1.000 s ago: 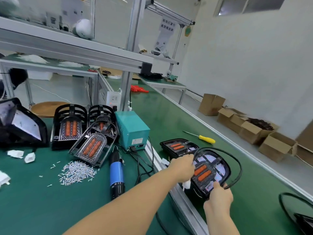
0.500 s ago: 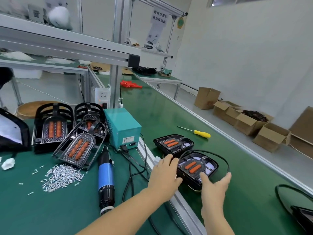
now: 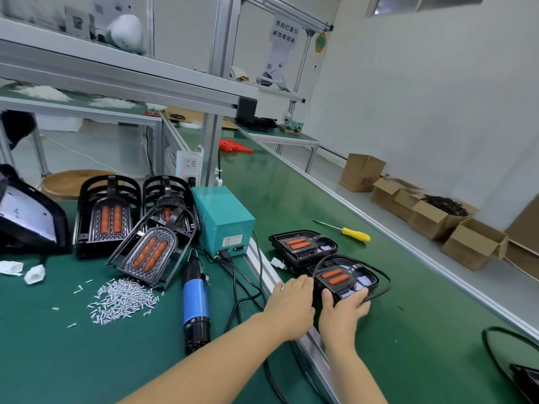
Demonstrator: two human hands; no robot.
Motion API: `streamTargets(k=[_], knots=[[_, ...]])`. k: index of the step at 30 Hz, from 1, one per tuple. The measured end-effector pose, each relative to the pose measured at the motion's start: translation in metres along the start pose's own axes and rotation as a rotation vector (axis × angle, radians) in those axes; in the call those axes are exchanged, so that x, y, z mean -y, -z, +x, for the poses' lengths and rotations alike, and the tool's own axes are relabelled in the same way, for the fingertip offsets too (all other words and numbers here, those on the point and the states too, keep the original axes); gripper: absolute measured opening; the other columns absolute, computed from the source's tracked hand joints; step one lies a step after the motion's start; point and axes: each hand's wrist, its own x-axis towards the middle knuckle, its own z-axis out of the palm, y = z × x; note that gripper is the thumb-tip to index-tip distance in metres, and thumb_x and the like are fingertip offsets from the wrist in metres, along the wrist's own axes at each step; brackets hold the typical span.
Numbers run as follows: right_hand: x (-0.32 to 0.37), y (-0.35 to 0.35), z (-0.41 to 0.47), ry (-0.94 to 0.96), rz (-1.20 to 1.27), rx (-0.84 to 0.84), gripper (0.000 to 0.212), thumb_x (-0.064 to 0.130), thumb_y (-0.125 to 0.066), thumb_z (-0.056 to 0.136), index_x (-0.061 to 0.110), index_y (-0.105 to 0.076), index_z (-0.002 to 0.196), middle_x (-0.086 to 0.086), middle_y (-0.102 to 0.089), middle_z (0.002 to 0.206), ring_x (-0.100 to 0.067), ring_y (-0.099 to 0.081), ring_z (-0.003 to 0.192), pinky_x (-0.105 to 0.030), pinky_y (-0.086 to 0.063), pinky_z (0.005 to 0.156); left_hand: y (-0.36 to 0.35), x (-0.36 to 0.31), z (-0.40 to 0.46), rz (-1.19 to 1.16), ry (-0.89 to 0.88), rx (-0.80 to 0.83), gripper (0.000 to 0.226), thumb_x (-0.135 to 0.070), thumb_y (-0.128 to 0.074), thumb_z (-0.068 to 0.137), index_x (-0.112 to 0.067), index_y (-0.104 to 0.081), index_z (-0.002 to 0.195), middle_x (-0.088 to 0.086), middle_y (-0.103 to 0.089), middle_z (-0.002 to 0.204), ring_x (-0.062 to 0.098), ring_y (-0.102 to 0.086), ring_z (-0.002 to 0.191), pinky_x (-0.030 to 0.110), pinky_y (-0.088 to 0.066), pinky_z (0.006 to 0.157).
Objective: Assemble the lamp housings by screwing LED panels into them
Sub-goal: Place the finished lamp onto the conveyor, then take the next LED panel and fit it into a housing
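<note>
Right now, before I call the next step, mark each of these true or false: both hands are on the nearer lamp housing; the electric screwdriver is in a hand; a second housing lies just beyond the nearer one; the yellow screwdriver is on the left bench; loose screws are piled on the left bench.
1. Both hands are on the nearer lamp housing. True: the left hand is at its left edge and the right hand grips its near edge.
2. The electric screwdriver is in a hand. False: it lies on the left bench, untouched.
3. A second housing lies just beyond it. True.
4. The yellow screwdriver is on the left bench. False: it lies on the green belt beyond the housings.
5. Loose screws are piled on the left bench. True.
</note>
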Motion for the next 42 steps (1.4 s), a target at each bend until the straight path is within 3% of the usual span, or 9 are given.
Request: streamTargets(k=[6, 10, 14, 17, 21, 26, 36, 42], knots=[[0.011, 0.000, 0.015, -0.017, -0.166, 0.075, 0.083, 0.029, -0.051, 0.100, 0.006, 0.008, 0.154, -0.023, 0.008, 0.160, -0.042, -0.028, 0.139, -0.043, -0.031, 0.107, 0.006, 0.006, -0.009, 0.072, 0.020, 0.009, 0.057, -0.009, -0.041, 0.095, -0.005, -0.018, 0.147, 0.010, -0.024, 0.152, 0.026, -0.025, 0.138, 0.037, -0.018, 0.115], [0.018, 0.020, 0.025, -0.040, -0.595, 0.154, 0.085, 0.050, -0.047, 0.098, 0.011, 0.002, 0.155, -0.023, -0.012, 0.159, -0.041, -0.027, 0.141, -0.049, -0.024, 0.114, 0.021, 0.008, -0.019, 0.051, 0.029, 0.012, 0.059, -0.006, -0.041, 0.093, -0.004, -0.018, 0.147, 0.012, -0.022, 0.152, 0.026, -0.023, 0.139, 0.036, -0.018, 0.116], [0.040, 0.044, 0.019, -0.064, -0.983, 0.264, 0.072, 0.063, -0.038, 0.094, 0.030, -0.017, 0.154, -0.006, -0.045, 0.147, -0.031, -0.045, 0.131, -0.054, -0.023, 0.113, 0.040, 0.007, -0.033, 0.010, 0.012, -0.012, 0.055, -0.001, -0.042, 0.090, -0.004, -0.026, 0.143, 0.012, -0.029, 0.147, 0.026, -0.029, 0.134, 0.035, -0.023, 0.113], [0.061, 0.047, 0.007, 0.017, -1.083, 0.238, 0.059, 0.063, -0.034, 0.094, 0.031, -0.037, 0.144, -0.001, -0.052, 0.139, -0.027, -0.050, 0.125, -0.053, -0.023, 0.114, 0.052, 0.011, -0.044, 0.010, -0.005, -0.052, 0.055, -0.004, -0.043, 0.091, -0.005, -0.026, 0.143, 0.010, -0.028, 0.148, 0.026, -0.027, 0.136, 0.035, -0.022, 0.114], [0.087, 0.017, -0.024, 0.341, -1.034, 0.211, 0.064, 0.063, -0.023, 0.098, 0.027, -0.029, 0.150, -0.001, -0.032, 0.156, -0.025, -0.030, 0.141, -0.055, -0.017, 0.114, 0.066, 0.027, -0.063, 0.101, 0.018, -0.137, 0.061, -0.012, -0.042, 0.096, -0.009, -0.014, 0.149, 0.007, -0.013, 0.158, 0.022, -0.011, 0.144, 0.037, -0.008, 0.118], [0.109, -0.046, -0.074, 0.586, -0.934, 0.381, 0.062, 0.054, -0.021, 0.102, 0.024, -0.012, 0.155, 0.000, -0.010, 0.163, -0.022, -0.010, 0.149, -0.057, -0.008, 0.116, 0.083, 0.069, -0.107, 0.153, 0.197, -0.220, 0.063, -0.019, -0.037, 0.098, -0.018, -0.003, 0.152, -0.003, 0.000, 0.161, 0.018, 0.004, 0.146, 0.046, 0.005, 0.117], [0.142, -0.151, -0.190, 0.850, -0.828, 0.689, 0.067, 0.058, -0.018, 0.101, 0.024, -0.003, 0.157, -0.002, -0.001, 0.165, -0.022, 0.001, 0.151, -0.055, 0.004, 0.117, 0.108, 0.181, -0.236, 0.253, 0.598, -0.266, 0.061, -0.028, -0.032, 0.101, -0.022, 0.001, 0.152, -0.009, 0.005, 0.160, 0.014, 0.006, 0.147, 0.047, 0.005, 0.116], [0.168, -0.193, -0.244, 0.996, -0.814, 0.793, 0.064, 0.053, -0.018, 0.103, 0.021, -0.006, 0.156, -0.002, -0.005, 0.164, -0.021, -0.003, 0.151, -0.054, 0.000, 0.118, 0.123, 0.226, -0.302, 0.240, 0.709, -0.443, 0.058, -0.025, -0.034, 0.100, -0.026, -0.008, 0.152, -0.013, -0.003, 0.159, 0.009, 0.003, 0.146, 0.041, 0.002, 0.117]])
